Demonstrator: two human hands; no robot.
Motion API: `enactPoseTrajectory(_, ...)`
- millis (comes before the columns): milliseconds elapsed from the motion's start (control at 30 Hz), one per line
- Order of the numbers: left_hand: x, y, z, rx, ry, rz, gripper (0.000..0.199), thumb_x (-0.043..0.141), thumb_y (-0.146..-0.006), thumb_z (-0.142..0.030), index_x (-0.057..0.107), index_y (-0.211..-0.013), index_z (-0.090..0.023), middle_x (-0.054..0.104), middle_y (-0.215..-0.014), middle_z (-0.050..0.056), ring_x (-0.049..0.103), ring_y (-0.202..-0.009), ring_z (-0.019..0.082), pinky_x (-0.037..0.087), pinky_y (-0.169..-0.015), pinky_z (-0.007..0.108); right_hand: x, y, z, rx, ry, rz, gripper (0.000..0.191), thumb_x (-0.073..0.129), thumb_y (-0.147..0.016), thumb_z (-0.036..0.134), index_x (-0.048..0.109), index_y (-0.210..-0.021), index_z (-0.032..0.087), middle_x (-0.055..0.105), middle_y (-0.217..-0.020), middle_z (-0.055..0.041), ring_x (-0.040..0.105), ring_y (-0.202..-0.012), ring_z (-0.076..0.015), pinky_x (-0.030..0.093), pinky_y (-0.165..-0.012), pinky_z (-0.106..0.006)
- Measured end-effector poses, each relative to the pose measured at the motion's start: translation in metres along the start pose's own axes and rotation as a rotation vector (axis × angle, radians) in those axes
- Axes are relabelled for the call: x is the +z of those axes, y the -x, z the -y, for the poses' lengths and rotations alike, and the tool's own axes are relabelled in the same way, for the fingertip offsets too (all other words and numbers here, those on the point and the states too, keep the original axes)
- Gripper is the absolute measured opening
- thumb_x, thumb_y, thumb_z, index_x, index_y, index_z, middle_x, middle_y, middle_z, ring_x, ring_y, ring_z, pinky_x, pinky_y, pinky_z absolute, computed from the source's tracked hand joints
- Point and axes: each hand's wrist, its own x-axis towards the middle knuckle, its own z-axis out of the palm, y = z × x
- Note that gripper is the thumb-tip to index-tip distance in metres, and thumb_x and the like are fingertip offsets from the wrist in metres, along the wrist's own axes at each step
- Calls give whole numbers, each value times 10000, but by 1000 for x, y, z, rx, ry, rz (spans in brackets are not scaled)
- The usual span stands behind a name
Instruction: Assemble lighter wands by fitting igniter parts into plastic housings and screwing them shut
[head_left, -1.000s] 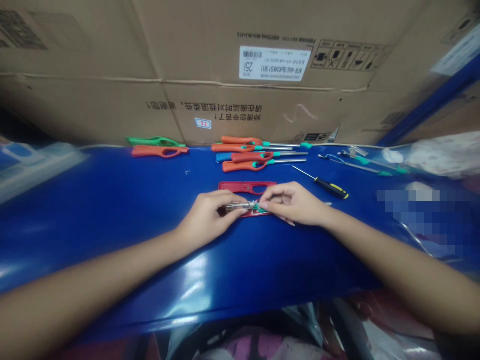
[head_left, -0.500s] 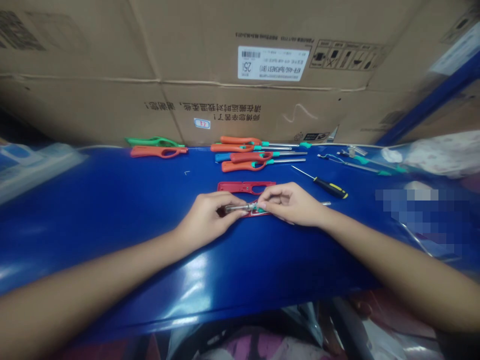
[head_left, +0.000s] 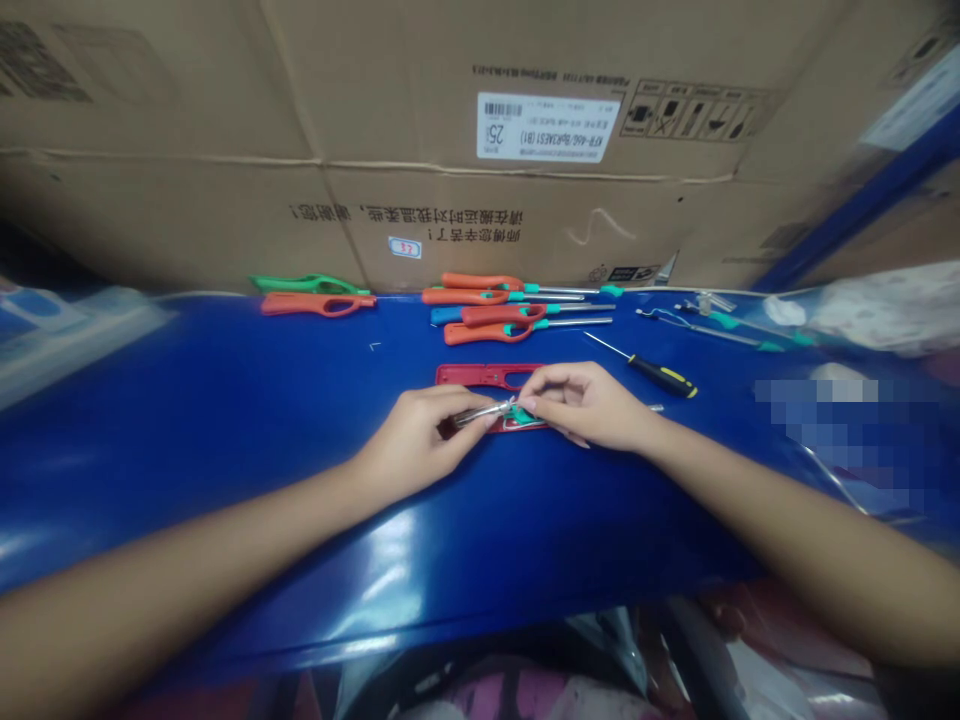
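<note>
My left hand (head_left: 420,430) is closed around a clear, shiny tube (head_left: 480,411), which slants slightly up to the right. The fingers of my right hand (head_left: 589,405) are pinched at the tube's right end, on something too small to make out. Beneath both hands lies a red casing half (head_left: 499,425) with a green part (head_left: 519,413) in it. A metal rod tip (head_left: 657,408) shows to the right, beyond my right wrist. Just behind my hands, a second red casing half (head_left: 472,375) rests on the blue table (head_left: 300,420).
Several orange, red and blue lighters (head_left: 487,332) lie at the back centre, with green and orange handles (head_left: 315,303) to their left. A black-yellow screwdriver (head_left: 664,377) sits right of my hands. Behind stands a cardboard box (head_left: 390,120); bagged items (head_left: 885,310) lie at right.
The tube in my left hand has tilted, its right end now higher. My right hand has shifted slightly to the right, and more of the green part shows.
</note>
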Motion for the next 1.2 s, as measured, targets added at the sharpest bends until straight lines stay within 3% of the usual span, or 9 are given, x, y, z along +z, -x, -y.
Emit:
enactPoseTrajectory(400, 0, 0, 4, 53, 25, 21, 211, 601, -983, -283, 773, -1075, -204, 774, -970, 64, 715, -825, 175, 549, -750, 272, 4, 0, -1, -14, 11, -14, 337, 742, -814, 449, 667, -884, 128, 575, -609, 32, 412, -423, -35, 295, -367, -178)
enactPoseTrajectory(900, 0, 0, 3, 34, -14, -4, 217, 611, -977, -296, 776, -1074, -195, 776, -978, 71, 722, -827, 183, 559, -754, 280, 4, 0, 1, 36, 12, -53, 337, 734, -820, 458, 669, -902, 137, 536, -498, 66, 404, -337, -42, 288, -317, -170)
enactPoseTrajectory(1200, 0, 1, 3, 53, 25, 14, 196, 628, -968, -260, 777, -1078, -198, 775, -946, 49, 705, -788, 153, 532, -723, 254, 7, -1, -1, 18, -4, -53, 362, 759, -790, 477, 666, -862, 135, 526, -511, 59, 429, -407, -49, 297, -364, -175)
